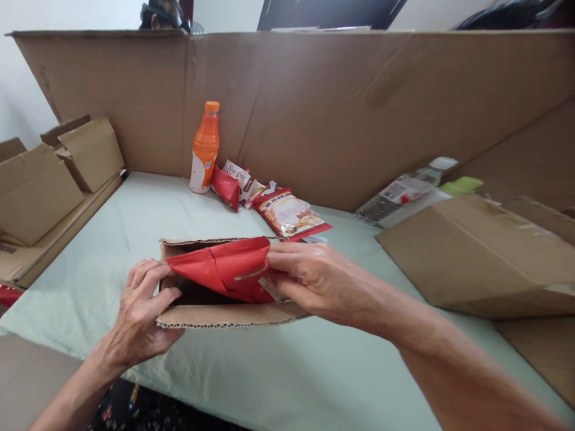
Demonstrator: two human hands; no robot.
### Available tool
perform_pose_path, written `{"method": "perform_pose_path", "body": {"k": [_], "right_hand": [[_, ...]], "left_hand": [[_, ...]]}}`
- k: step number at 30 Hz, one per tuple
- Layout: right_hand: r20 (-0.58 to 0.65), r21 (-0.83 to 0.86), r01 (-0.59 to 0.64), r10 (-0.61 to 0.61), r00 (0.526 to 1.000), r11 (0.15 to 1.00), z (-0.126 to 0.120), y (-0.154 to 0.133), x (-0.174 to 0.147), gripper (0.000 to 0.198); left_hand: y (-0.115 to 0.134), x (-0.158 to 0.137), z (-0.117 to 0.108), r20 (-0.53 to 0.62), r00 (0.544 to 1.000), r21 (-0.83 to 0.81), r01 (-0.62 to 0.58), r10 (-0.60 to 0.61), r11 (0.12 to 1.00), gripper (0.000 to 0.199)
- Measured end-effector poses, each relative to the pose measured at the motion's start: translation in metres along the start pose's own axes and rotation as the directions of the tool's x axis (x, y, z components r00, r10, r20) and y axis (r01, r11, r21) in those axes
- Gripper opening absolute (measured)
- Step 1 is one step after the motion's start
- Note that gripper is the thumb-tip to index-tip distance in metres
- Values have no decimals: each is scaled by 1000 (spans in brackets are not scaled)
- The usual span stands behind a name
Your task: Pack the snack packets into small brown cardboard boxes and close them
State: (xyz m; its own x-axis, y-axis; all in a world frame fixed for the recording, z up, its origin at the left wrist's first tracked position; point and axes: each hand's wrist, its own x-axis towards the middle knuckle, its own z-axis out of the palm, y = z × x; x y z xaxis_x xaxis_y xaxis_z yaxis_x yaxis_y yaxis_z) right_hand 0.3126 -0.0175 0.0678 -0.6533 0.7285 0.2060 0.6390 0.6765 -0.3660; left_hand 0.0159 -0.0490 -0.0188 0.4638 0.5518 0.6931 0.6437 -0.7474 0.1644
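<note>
A small open cardboard box point(233, 316) is held over the table, its mouth facing me. My left hand point(146, 308) is closed around the box's left edge, thumb at the opening. A red packet point(224, 268) lies across the box's mouth, partly inside. My right hand point(309, 275) pinches the packet's right end. The packet's left end comes close to my left fingers. Beyond the box, a red-and-white snack bag point(290, 212) lies on the table, with a smaller red packet point(227, 188) and a white packet lettered "Super" point(236, 172) further left.
An orange drink bottle point(205, 149) stands by the tall cardboard wall point(314, 114). Cardboard boxes point(40, 191) line the left side. At right, a large carton point(485, 251) sits before a tilted clear bottle point(404, 191) and a green-topped item point(462, 185). A person's head shows behind the wall.
</note>
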Motion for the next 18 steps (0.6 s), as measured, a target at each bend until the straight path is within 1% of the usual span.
{"method": "perform_pose_path", "body": {"k": [3, 5, 7, 9, 11, 12, 14, 16, 18], "right_hand": [[-19, -69, -3, 1, 1000, 998, -2, -5, -5, 24], [11, -128, -11, 13, 1000, 992, -3, -8, -4, 23], [126, -189, -45, 70, 990, 981, -2, -9, 3, 22], [255, -226, -97, 155, 955, 969, 1, -7, 13, 23], [334, -220, -129, 199, 921, 967, 2, -6, 22, 23], [347, -210, -132, 200, 916, 969, 1, -5, 24, 23], [330, -213, -129, 195, 924, 969, -2, -6, 24, 22], [291, -258, -128, 204, 935, 957, -5, -9, 22, 21], [296, -319, -133, 232, 927, 938, -6, -11, 20, 21]], "left_hand": [[-1, 3, 0, -4, 1000, -7, 3, -3, 1000, 21], [-1, 4, 0, -11, 1000, -19, 1, -1, 1000, 17], [-2, 5, 0, -8, 1000, -37, 5, -6, 999, 14], [-2, 6, 0, 0, 1000, -47, 20, -20, 999, 13], [-3, 7, 0, 6, 999, -45, 36, -36, 998, 13], [-3, 7, 0, 6, 999, -43, 38, -38, 998, 12], [-4, 8, -1, 7, 999, -33, 34, -33, 999, 11], [-4, 10, -2, 14, 1000, -20, 23, -23, 1000, 11], [-4, 13, -2, 24, 1000, -15, 9, -9, 1000, 12]]}}
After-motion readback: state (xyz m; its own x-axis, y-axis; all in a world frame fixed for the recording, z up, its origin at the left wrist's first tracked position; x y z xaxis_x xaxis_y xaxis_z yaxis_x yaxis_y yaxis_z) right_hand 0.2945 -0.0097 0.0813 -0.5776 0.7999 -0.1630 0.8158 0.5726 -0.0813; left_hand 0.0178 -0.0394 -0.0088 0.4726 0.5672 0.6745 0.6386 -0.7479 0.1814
